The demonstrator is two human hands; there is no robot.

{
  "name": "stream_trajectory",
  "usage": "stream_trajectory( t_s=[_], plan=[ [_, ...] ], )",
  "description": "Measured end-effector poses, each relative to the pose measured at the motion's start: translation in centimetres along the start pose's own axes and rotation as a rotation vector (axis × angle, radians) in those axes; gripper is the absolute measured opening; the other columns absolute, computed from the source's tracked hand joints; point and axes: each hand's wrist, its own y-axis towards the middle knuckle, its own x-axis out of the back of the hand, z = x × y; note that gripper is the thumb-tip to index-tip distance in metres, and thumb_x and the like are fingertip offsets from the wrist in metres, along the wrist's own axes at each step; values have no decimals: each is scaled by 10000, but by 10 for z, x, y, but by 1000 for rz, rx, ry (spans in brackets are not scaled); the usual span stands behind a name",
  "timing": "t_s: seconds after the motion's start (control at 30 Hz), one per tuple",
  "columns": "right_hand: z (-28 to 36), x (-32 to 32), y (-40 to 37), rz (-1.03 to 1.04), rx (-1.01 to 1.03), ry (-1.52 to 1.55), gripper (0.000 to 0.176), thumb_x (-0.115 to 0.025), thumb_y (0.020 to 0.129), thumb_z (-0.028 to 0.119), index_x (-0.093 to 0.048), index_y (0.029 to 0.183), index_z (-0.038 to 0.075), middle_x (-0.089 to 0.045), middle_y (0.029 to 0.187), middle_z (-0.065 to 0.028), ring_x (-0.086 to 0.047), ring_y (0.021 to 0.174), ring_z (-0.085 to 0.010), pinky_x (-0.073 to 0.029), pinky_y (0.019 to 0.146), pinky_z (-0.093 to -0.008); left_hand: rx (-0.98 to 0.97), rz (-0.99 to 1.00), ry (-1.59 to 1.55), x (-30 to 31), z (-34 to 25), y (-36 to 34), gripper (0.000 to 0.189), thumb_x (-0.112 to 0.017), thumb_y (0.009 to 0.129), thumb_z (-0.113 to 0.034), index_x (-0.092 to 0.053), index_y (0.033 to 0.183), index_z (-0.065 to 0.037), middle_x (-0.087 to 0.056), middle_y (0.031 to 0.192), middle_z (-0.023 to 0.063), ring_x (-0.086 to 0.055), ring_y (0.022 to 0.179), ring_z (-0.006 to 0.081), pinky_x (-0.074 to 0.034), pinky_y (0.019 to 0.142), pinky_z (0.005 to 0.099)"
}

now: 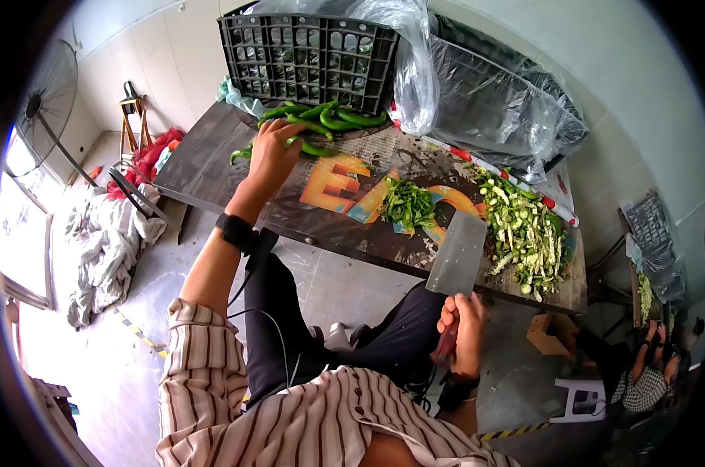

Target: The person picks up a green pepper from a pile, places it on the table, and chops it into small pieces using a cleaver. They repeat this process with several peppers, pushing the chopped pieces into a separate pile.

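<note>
My left hand (274, 152) reaches over a group of long green chili peppers (344, 118) at the back of the dark table. Its fingers are apart and touch the peppers, and the hand partly covers some of them. Closed around a wooden handle, my right hand (467, 331) holds a cleaver (458, 253) with its broad blade pointing up, near the table's front edge. A small pile of sliced green pepper (408, 205) lies mid-table, left of the blade. To the blade's right spreads a larger heap of chopped green and pale pieces (523, 233).
A black plastic crate (309, 62) stands behind the peppers. Beside it is another crate under clear plastic (492, 101). A fan (37, 105) and a heap of pale cloth (107, 241) are at left. At far right another person (644, 381) sits near a white stool (578, 401).
</note>
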Motion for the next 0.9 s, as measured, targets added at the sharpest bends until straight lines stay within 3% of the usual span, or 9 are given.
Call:
stream_trajectory(
  t_s=[0.23,0.47,0.7,0.73,0.87,0.9],
  plan=[
    [-4,4,1,-19,-23,40,90,-507,954,154,-473,921,76,-515,768,-28,-493,568,-97,-440,474,-268,-50,158,53,-36,-5,32,370,-618,792,-122,-654,1158,-84,-631,1085,104,-525,1098,308,-420,947,413],
    [-4,6,1,-17,-43,53,78,-493,954,145,-459,904,96,-487,743,-17,-476,554,-97,-431,459,-264,-99,195,188,-90,1,54,307,-653,786,-197,-685,1082,-119,-612,1104,48,-493,1148,264,-389,948,424],
    [-5,8,1,2,-68,35,73,-479,954,139,-456,893,107,-485,741,-8,-473,547,-88,-431,453,-264,-90,328,491,-114,11,64,242,-605,770,-114,-705,980,-181,-596,1072,18,-479,1137,215,-347,941,389],
    [-6,8,2,0,-79,47,73,-475,955,136,-456,891,107,-484,740,-5,-472,546,-87,-429,451,-264,-32,442,557,-112,7,68,354,-651,776,-131,-677,1126,-177,-593,1134,-1,-457,1182,208,-334,979,382],
    [-8,8,2,0,-79,59,76,-470,957,135,-456,888,108,-483,740,-1,-470,545,-85,-425,453,-261,-62,403,553,-113,12,66,374,-659,762,-110,-676,1131,-170,-591,1097,4,-462,1167,215,-338,973,384],
    [-9,8,2,0,-74,61,78,-469,958,134,-455,885,108,-483,740,-1,-469,545,-83,-424,454,-260,-103,356,513,-114,15,64,338,-644,742,-97,-694,1067,-171,-590,1080,8,-467,1150,214,-339,959,385]
  ],
)
